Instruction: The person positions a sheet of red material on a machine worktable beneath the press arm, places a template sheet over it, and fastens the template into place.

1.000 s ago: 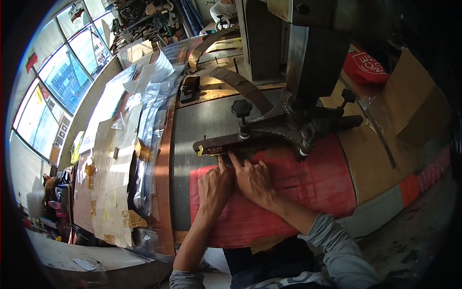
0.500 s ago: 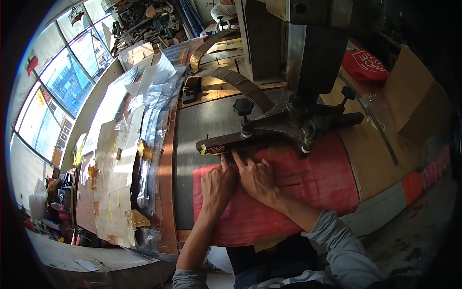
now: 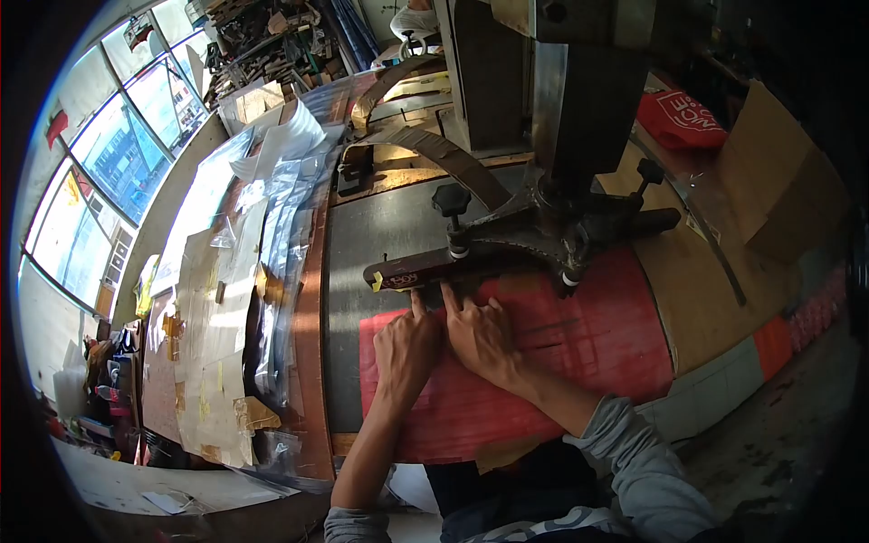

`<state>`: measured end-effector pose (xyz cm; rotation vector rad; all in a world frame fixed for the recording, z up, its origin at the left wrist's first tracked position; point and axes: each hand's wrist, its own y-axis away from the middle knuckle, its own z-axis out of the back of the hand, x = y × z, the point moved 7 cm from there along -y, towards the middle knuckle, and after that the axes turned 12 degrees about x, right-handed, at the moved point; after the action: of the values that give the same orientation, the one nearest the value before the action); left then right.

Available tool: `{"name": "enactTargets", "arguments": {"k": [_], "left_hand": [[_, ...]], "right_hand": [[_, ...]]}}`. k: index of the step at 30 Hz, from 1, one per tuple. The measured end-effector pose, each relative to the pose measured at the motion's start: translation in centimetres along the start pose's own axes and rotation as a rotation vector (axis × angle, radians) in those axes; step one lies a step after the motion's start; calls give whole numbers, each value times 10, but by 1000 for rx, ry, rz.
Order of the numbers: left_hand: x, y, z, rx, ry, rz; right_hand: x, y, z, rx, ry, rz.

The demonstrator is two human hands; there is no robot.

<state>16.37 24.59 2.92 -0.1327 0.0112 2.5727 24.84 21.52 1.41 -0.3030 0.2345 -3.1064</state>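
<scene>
A red sheet (image 3: 579, 348) lies on the dark metal worktable (image 3: 362, 237) in front of me. Above it stands a heavy press head with a dark bar (image 3: 425, 271) that has yellow tape at its left end. My left hand (image 3: 406, 351) rests on the sheet's left part, its index finger stretched toward the bar's lower edge. Beside it, my right hand (image 3: 480, 333) also points its index finger at that edge, with the other fingers bent. Neither hand visibly grips anything. Whatever lies beneath the bar at the fingertips is too dark to make out.
Black knobs (image 3: 451, 201) sit on the press arms. Cardboard (image 3: 715, 308) lies at right, near a red bag (image 3: 681, 119). Layered plastic and card sheets (image 3: 217, 326) cover the left side. A curved brown strip (image 3: 434, 149) arches behind the bar. Part of a person (image 3: 415, 23) shows far back.
The view has shifted slightly, moving the scene a little to the left. Both hands stay at the bar's edge, with only slight finger movement.
</scene>
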Motion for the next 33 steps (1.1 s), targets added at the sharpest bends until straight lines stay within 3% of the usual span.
{"name": "enactTargets", "arguments": {"k": [10,13,17,18,19,21,26,30,33], "left_hand": [[0,0,3,35,24,39],[5,1,11,-90,207,-37],[33,-8,-7,-168,692,-104],[35,-15,-15,35,1001,-37],[29,-7,-24,134,1538,19],[21,-4,-17,264,1862,127],[36,-26,-61,170,2183,147],[26,-22,-51,14,2346,253],[21,-19,-47,112,2465,204]], "right_hand": [[1,3,1,-21,-47,61],[4,9,6,-56,-67,142],[14,18,8,-119,-119,264],[13,19,10,-136,-138,276],[13,21,10,-150,-160,285],[15,22,11,-189,-181,309],[22,26,7,-240,-158,380],[22,28,10,-224,-151,357],[21,24,1,-224,-127,367]]}}
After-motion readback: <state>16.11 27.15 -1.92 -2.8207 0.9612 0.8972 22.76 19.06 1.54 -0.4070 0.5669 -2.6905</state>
